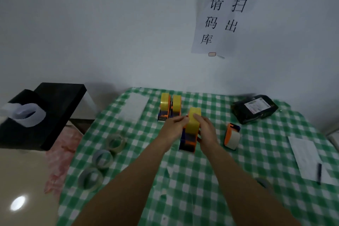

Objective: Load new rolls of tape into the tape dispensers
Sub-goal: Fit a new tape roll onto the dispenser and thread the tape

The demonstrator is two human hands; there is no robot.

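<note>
The green and white cloth (pixel 201 180) covers the table, and the work is in the middle of it. A blue and orange dispenser (pixel 189 140) stands there between the two hands. Its long side runs from the person toward the wall. The low end is near the person and the high end is far.

The yellow roll (pixel 193 121) sits at the high, far end. It stands on its edge like a wheel, so its hole faces left and right. This matters most, I think: each hand can get to one flat side and push the roll down straight.

The right hand (pixel 207 130) wraps round the right side of the roll, with its thumb on the yellow band. The left hand (pixel 173 126) comes from the other side, and its fingertips touch the roll's left edge. I cannot tell if it pinches or only pushes. Both hands are about as near.

Just behind stand two full dispensers (pixel 165 108). To the right lies one more dispenser (pixel 232 136). Three clear rolls (pixel 102 158) lie to the left, well apart from the hands.
</note>
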